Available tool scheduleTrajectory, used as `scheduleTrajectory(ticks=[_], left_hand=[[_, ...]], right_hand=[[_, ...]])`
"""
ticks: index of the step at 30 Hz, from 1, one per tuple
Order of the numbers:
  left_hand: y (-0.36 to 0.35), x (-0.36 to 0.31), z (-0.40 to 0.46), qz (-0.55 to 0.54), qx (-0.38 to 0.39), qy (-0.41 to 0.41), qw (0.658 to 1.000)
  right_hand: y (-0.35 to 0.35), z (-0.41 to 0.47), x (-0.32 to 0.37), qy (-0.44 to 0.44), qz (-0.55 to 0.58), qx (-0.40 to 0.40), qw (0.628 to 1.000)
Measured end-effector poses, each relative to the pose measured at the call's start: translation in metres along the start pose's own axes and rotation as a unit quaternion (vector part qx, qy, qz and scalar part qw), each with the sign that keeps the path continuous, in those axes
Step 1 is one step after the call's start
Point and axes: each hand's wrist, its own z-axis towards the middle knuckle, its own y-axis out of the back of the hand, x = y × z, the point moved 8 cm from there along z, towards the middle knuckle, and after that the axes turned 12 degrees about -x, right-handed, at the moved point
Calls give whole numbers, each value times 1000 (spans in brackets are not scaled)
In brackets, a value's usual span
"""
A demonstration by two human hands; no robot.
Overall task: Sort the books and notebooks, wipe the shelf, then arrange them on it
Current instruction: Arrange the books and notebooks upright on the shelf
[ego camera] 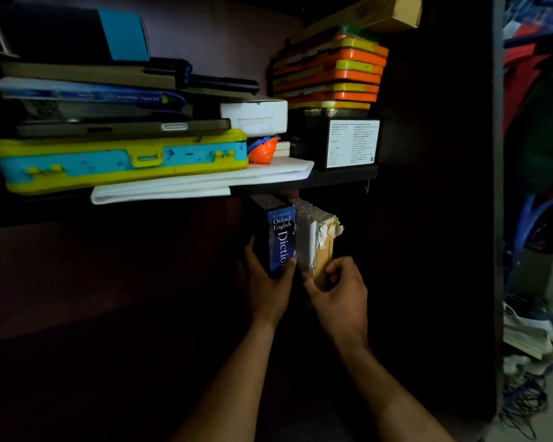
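The left hand [265, 282] gripped the blue dictionary [280, 240], upright in the dark lower shelf. Just beside it, the right hand [339, 288] pinched a worn book [316, 240] (spine torn). Best to keep both vertical & press them together w/o pulling the loose spine.

Two upright books: a blue dictionary [280, 240] and a torn-spined book [320, 244]; two hands [265, 282] [339, 288].

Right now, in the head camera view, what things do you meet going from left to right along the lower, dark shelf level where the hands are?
Left hand → blue Oxford English Dictionary standing upright → thick worn book with a torn brown spine → right hand.
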Motion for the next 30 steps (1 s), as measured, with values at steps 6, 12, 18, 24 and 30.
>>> scheduleTrajectory(ticks=[6, 12, 18, 24, 30], left_hand=[[0, 2, 0, 2, 7, 0, 1000], [-3, -2, -3, 14, 23, -11, 1000], [-5, 0, -3, 58, 18, 0, 998], [0, 1, -5, 60, 11, 37, 997], [-1, -4, -4, 80, 7, -1, 997]], right_hand=[[-25, -6, 0, 37, 24, 121, 992], [-37, -11, 3, 52, 7, 196, 979], [-32, -9, 8, 76, 24, 169, 982], [-51, -17, 1, 122, -62, 246, 960], [-61, -19, -5, 154, -168, 260, 938]])
